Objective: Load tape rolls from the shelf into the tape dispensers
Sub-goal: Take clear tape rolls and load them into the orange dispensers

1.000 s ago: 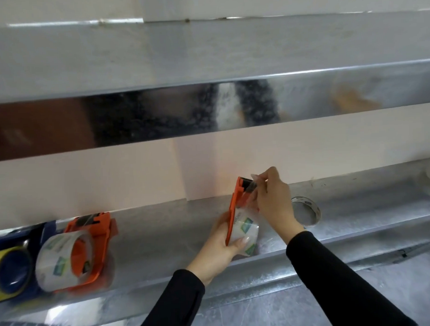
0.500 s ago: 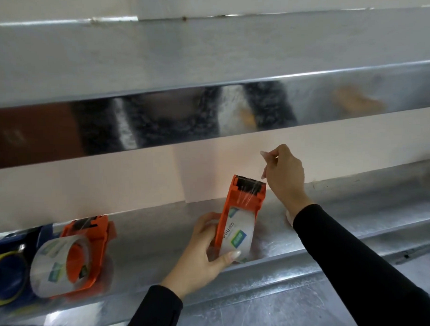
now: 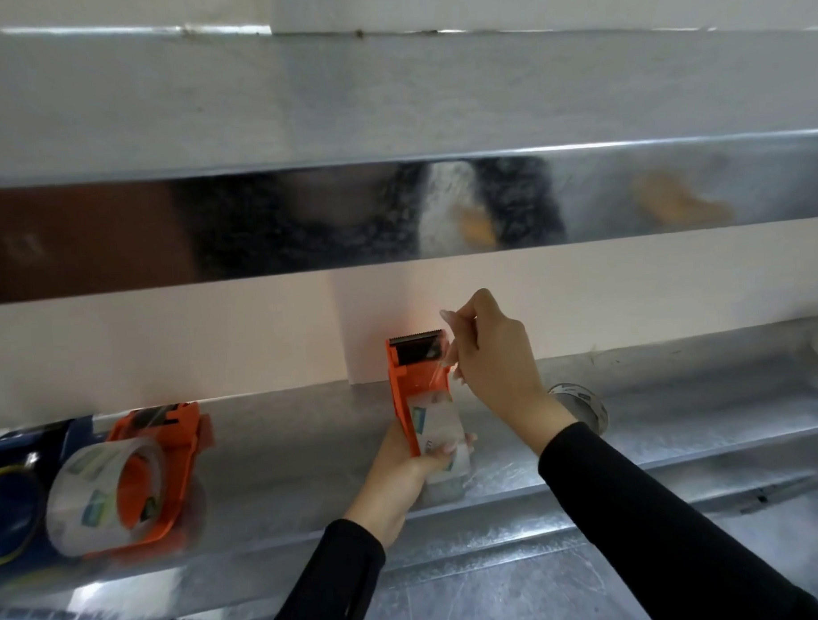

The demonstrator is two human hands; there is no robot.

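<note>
Galvanised shelf [image 3: 286, 434], mid front edge: your left grip [image 3: 403, 467] clasps the orange dispenser [image 3: 403, 393] upright, clear tape roll [image 3: 437, 429] seated in it. Your right grip [image 3: 492, 358] pinches the loose tape end [image 3: 441, 366] beside the serrated blade [image 3: 417, 339]. Draw it straight, flat, centred over the teeth.

The shelf [image 3: 286, 434] is shiny galvanised metal, mottled; the dispenser [image 3: 412, 379] at its front edge is orange plastic; the tape roll [image 3: 441, 429] is clear, glossy film.
</note>
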